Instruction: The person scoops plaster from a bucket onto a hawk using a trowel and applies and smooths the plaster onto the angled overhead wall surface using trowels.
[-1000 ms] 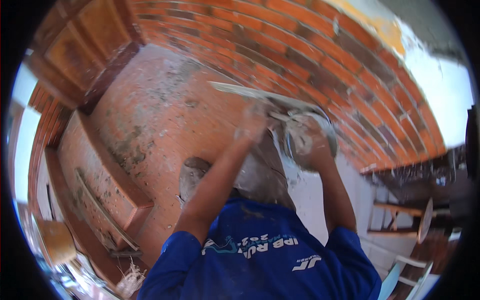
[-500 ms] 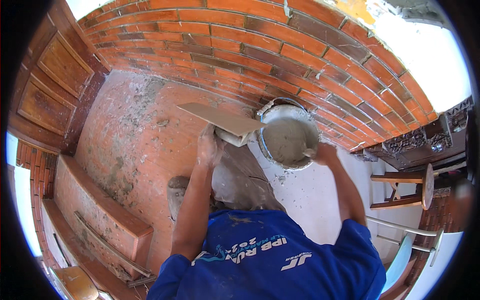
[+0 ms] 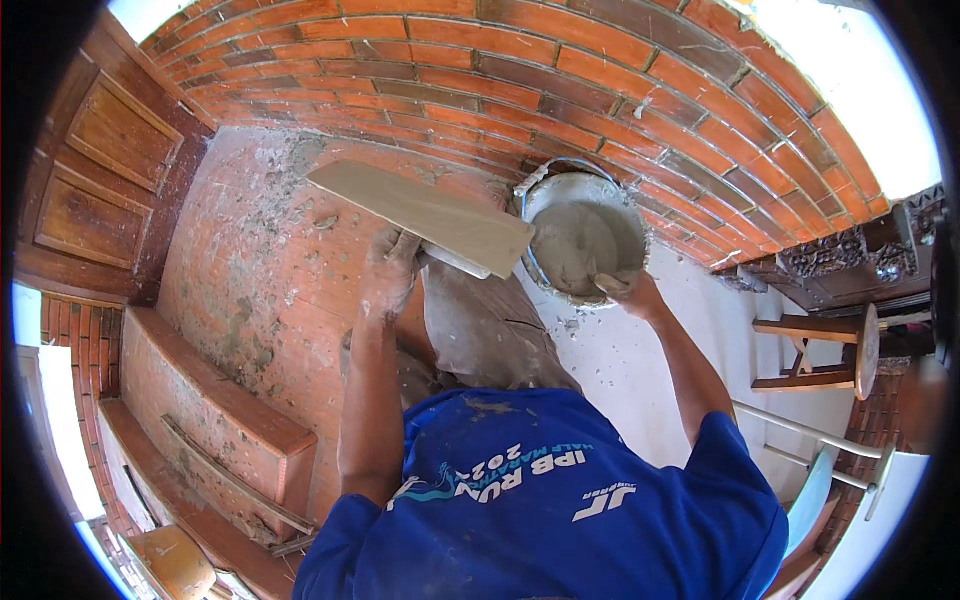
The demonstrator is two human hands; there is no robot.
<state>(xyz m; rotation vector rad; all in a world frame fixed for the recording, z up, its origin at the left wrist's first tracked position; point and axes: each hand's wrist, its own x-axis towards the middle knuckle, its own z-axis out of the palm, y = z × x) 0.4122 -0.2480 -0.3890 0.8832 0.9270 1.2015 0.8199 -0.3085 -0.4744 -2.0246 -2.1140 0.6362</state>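
Note:
My left hand (image 3: 390, 272) is closed at the underside of a long, flat plastering float (image 3: 425, 215), partly hidden beneath it. The float's tan face is turned up, and its right end comes close to the bucket. A round bucket (image 3: 533, 262) with a mortar-smeared rim stands at the foot of the brick wall and holds wet grey mortar (image 3: 577, 240). Over the bucket's near right rim, my right hand (image 3: 632, 294) is closed with its fingers at the mortar. Whatever it grips is hidden.
A brick wall (image 3: 450, 75) curves behind the bucket. Mortar splashes mark the reddish floor (image 3: 255, 260). A low ledge (image 3: 220, 390) and a wooden door (image 3: 110, 165) stand to the left. On the right are a wooden stool (image 3: 866, 350) and a pale metal-framed chair (image 3: 810, 440).
The float has shifted left and tilted so more of its flat face shows. My left hand has moved with it. My right hand has shifted slightly up and left at the bucket's rim.

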